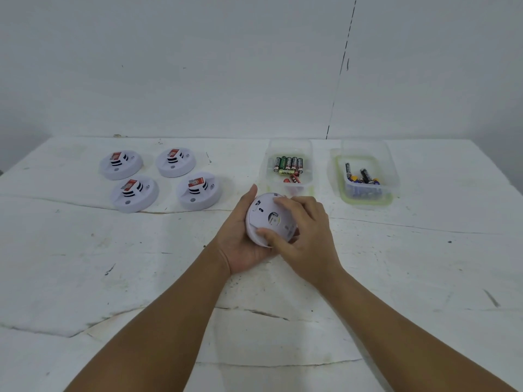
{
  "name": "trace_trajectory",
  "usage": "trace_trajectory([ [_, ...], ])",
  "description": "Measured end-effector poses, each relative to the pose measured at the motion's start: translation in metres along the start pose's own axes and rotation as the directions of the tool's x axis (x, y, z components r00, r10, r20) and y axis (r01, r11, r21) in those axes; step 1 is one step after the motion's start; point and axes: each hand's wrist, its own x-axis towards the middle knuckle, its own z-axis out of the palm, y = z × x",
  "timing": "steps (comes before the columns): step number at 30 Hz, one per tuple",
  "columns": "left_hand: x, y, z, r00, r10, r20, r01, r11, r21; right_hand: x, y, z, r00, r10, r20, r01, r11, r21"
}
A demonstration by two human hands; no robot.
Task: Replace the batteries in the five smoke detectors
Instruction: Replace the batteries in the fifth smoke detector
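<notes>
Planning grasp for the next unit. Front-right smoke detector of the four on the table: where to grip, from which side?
Judging by shape: take the front-right smoke detector by its round rim, fingers spread across the disc, from above. It lies flat, raised centre up, and the neighbouring detector stands apart, so the rim is free.

Just one camera here, worn on the person's head, looking forward and down over both forearms at the white bench (85,278). It's wide-angle, so the hands sit close in the middle, the bench's far edge lands about a third of the way down, and bare wall (198,66) fills everything above.
</notes>
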Motion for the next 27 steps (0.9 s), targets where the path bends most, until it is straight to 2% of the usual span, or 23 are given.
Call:
trace_trajectory([
  [7, 0.0, 0.001, -0.001, 1.0, -0.001, -0.001, 0.001, 1.0, 0.001, 0.006, -0.009, -0.006, 0.997, 0.055, 0.05, -0.054, 0.998, -0.033],
  [12, -0.001, 0.001, -0.002, 1.0, 0.017, 0.022, -0.016, 0.999, -0.045, 0.023, -0.011, -0.015, 0.976, 0.016, 0.217, 0.001, 0.997, -0.078],
  [15, 0.001, 0.001, -0.003, 1.0, 0.019, 0.023, -0.018, 0.999, -0.036, 0.026, -0.012, -0.019, 0.963, -0.007, 0.27, 0.031, 0.996, -0.084],
  [19, 0.003, 0.0, -0.003, 1.0, 0.017, 0.004, -0.017, 1.0, 0.002, 0.027, -0.016, -0.022, 0.961, 0.043, 0.272, 0.004, 0.985, -0.17],
  [24, 0.003, 0.0, -0.001, 1.0, 0.012, 0.0, -0.012, 1.0, 0.029, 0.024, -0.022, -0.022, 0.974, 0.104, 0.203, -0.062, 0.977, -0.202],
  [27, 0.002, -0.001, -0.003, 1.0, 0.018, -0.017, -0.017, 0.999, 0.044, 0.029, -0.022, -0.026, 0.962, 0.068, 0.263, -0.023, 0.985, -0.172],
])
